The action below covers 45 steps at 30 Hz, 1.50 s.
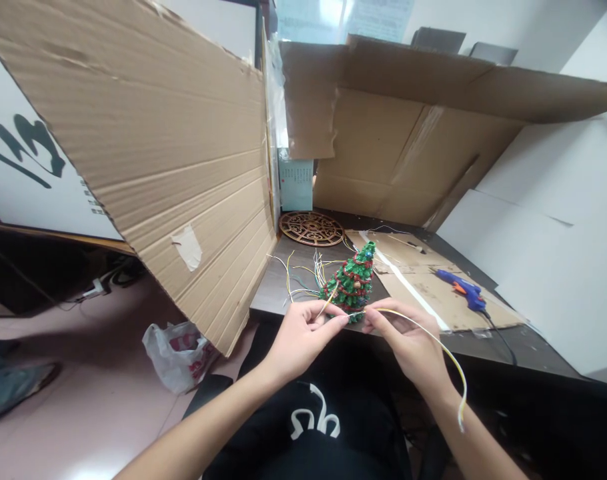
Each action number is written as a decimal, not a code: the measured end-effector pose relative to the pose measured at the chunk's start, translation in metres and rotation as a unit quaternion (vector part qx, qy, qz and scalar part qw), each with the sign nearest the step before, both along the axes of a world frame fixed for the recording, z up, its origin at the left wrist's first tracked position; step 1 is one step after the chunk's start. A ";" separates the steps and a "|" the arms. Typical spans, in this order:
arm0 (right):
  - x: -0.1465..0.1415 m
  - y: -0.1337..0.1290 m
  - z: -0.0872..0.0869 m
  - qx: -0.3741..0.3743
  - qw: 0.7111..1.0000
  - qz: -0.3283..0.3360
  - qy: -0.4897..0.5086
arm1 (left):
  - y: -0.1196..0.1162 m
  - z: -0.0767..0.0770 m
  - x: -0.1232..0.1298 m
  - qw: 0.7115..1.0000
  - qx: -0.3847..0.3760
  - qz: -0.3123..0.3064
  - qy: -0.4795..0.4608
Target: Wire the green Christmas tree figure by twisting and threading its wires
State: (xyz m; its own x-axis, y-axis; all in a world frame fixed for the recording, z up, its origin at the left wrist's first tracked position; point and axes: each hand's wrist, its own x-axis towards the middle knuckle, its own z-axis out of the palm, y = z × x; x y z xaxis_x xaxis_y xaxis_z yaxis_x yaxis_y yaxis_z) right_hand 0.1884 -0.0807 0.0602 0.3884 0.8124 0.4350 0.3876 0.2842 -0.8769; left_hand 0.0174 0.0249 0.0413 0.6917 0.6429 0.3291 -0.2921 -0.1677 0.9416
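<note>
Curving wires (456,367), thin, yellow-and-white, pinched in right hand (408,343)

Nothing reads with certainty — large black strokes (31,143) on the white flat panel (43,197), dark characters (too small) on the pale-blue rectangular box (296,193), white looping marks (316,421) on black cloth (353,413).

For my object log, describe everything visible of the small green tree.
The small green tree looks like glossy plastic, its layered foliage narrowing upward, with red bands and small ornaments, one bluish near the top. It seems to stand near the front edge of the dark table, its top leaning right in this view. Loose wires lie at its left. The left hand and right hand are in front, hiding its base partly; contact is unclear.
</note>
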 end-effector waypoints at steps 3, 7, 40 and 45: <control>0.000 0.001 -0.001 0.002 1.000 0.006 0.005 | 0.000 -0.001 -0.001 1.000 -0.009 -0.006 -0.007; -0.001 0.000 -0.002 -0.009 1.000 0.015 0.011 | 0.000 -0.001 -0.003 1.000 -0.002 0.005 -0.012; -0.003 0.003 -0.006 -0.061 0.994 0.025 0.090 | -0.001 -0.010 -0.001 0.999 0.009 0.022 0.038; -0.006 0.002 -0.005 -0.058 0.997 0.038 0.038 | -0.002 -0.007 -0.002 0.996 0.067 0.054 0.031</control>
